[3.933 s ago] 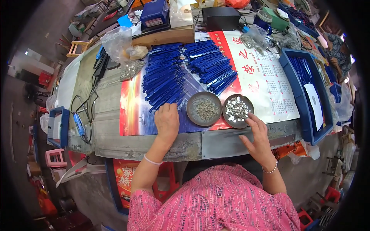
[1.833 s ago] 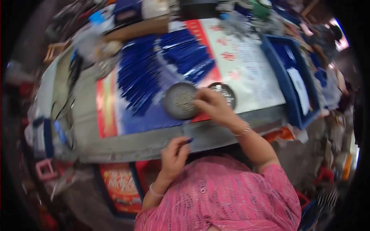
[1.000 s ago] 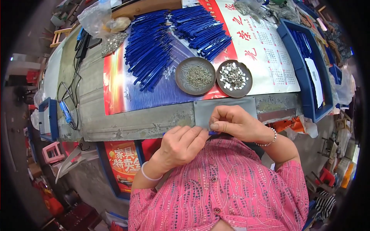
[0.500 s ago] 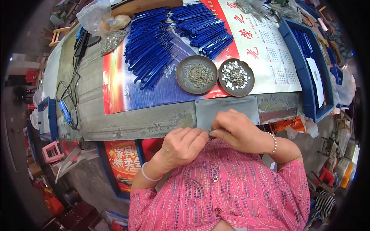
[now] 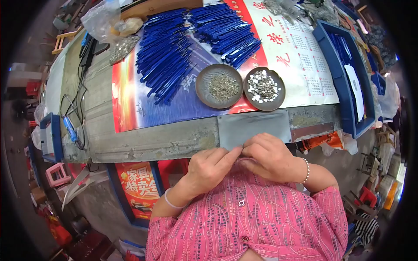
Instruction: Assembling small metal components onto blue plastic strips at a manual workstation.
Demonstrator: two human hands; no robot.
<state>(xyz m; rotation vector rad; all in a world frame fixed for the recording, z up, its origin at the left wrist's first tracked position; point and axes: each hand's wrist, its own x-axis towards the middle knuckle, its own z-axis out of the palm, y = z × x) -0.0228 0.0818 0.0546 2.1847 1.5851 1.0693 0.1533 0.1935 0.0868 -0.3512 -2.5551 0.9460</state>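
Note:
My left hand [image 5: 211, 168] and my right hand [image 5: 272, 157] meet in front of my chest, just off the table's near edge. Both have their fingers curled and pinched together, with fingertips touching or nearly so. Whatever lies between them is too small or hidden to make out. Just beyond the hands is a flat grey plate [image 5: 254, 127] on the table edge. Behind it stand two round dark dishes: the left dish [image 5: 202, 92] holds small thin metal pins, the right dish [image 5: 279, 101] shiny little discs. Long slim blue pieces [image 5: 163, 56] are heaped farther back in two fanned piles.
A printed sheet [image 5: 311, 98] lies under the dishes and piles. At right stands a blue crate [image 5: 361, 126] with more blue pieces. Clear bags [image 5: 100, 19] sit at back left. A cable and a blue-handled tool [image 5: 69, 128] lie at the table's left, near a small blue bin [image 5: 55, 139].
My hands have drawn closer together, the left shifting right and the right dropping slightly. The view has shifted a little; the dishes and blue piles are unchanged.

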